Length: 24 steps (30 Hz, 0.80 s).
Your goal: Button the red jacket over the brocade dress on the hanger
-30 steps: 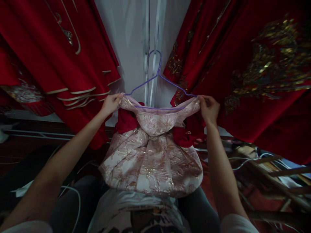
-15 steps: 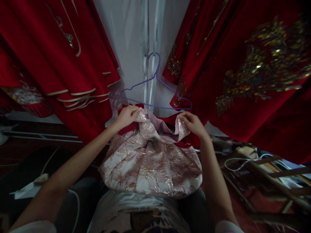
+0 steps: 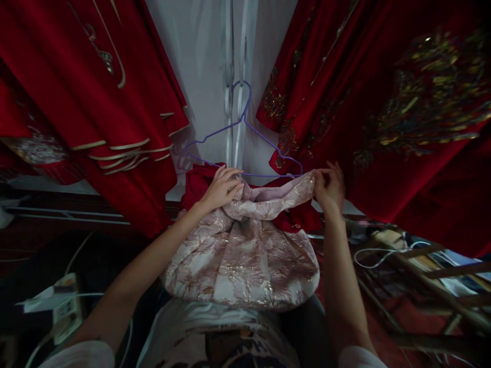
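Below the purple hanger (image 3: 244, 118), left hand (image 3: 222, 190) and right hand (image 3: 330, 188) pinch and spread the brocade dress (image 3: 264, 263) by its apparent neckline (image 3: 289, 206), which next needs levelling.

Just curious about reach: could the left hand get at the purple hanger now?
Probably yes: in this view the left hand overlaps part of the purple hanger, with nothing seen blocking it. It seems to hold the pink dress, though, so it may need to let go.

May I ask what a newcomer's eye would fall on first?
Probably the shiny, pale pink dress at lower centre, its top edge in the left hand and right hand. Next, the purple hanger just beyond it and the red garments on both sides, with glittering gold decoration at far right.
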Tool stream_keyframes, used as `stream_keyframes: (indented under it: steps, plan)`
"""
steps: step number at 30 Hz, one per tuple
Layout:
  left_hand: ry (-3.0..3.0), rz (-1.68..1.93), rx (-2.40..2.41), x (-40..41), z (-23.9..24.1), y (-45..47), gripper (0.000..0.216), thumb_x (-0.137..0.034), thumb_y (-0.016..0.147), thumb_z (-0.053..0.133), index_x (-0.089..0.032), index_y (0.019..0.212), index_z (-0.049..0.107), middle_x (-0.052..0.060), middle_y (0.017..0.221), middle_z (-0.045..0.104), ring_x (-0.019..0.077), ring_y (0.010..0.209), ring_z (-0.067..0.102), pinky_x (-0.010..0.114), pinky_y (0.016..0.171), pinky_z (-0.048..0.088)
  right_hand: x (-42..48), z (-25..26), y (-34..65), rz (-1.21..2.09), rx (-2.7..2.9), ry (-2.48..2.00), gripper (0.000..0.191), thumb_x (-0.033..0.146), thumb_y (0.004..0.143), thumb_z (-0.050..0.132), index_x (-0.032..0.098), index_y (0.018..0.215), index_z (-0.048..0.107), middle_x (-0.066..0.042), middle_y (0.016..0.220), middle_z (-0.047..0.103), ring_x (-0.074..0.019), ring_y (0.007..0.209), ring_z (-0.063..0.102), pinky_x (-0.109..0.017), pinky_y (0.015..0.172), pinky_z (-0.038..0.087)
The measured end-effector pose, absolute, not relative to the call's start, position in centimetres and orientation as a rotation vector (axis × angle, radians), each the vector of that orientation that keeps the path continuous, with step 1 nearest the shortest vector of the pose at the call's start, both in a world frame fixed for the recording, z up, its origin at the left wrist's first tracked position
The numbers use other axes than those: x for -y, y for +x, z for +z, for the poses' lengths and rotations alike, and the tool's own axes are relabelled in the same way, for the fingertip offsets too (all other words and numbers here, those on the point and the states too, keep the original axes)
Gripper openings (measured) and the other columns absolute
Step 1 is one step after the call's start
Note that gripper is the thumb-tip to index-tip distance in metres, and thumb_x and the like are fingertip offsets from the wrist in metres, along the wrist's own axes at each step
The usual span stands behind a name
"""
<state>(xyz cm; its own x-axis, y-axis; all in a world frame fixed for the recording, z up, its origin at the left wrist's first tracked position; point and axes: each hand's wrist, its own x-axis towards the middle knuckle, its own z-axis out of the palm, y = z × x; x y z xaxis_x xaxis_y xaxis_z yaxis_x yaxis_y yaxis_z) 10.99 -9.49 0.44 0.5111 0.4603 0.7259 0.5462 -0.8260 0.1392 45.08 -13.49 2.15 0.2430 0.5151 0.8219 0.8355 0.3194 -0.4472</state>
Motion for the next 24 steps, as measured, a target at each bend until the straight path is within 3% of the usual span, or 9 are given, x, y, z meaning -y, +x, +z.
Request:
stream_keyframes:
  steps: [6,10,19,24]
  plan:
    - [-2.641,-1.206,0.856,10.8,0.7,10.4,0.02,-0.031,0.091,0.052,-0.024,0.09,0.071,0.003,0.13,0.06,0.0201,0.121,0.049,0.052,0.114,0.026,13.7,2.2,44.8,-0.388,1.319,-1.305,0.017,0.031,0.088,0.052,0.018,0.089,0.063,-0.01,0.117,0.065,-0.0259,0.121,0.053,-0.048,0.106,0.038]
    - [-2.643,-1.233,0.832,10.8,0.9,10.6,0.019,-0.031,0.091,0.054,-0.022,0.089,0.07,0.003,0.127,0.061,0.0197,0.119,0.051,0.05,0.112,0.029,14.3,3.1,43.2,-0.389,1.282,-1.297,0.021,0.034,0.09,0.051,0.018,0.091,0.064,-0.01,0.106,0.068,-0.0231,0.102,0.061,-0.042,0.093,0.046]
    - [-2.736,-1.38,0.854,11.0,1.6,12.1,0.022,-0.031,0.093,0.05,-0.022,0.09,0.069,0.004,0.125,0.064,0.0183,0.113,0.055,0.045,0.105,0.036,10.8,8.1,38.4,-0.424,1.462,-1.236,0.026,0.04,0.091,0.05,0.019,0.087,0.065,-0.008,0.089,0.068,-0.0222,0.087,0.061,-0.036,0.084,0.044]
    - [-2.708,-1.491,0.887,11.0,1.4,12.9,0.022,-0.033,0.093,0.05,-0.021,0.086,0.068,0.004,0.121,0.067,0.0188,0.11,0.058,0.045,0.103,0.038,8.1,7.4,36.5,-0.292,1.451,-1.2,0.029,0.043,0.095,0.042,0.02,0.093,0.06,-0.005,0.085,0.067,-0.0185,0.077,0.062,-0.03,0.074,0.044]
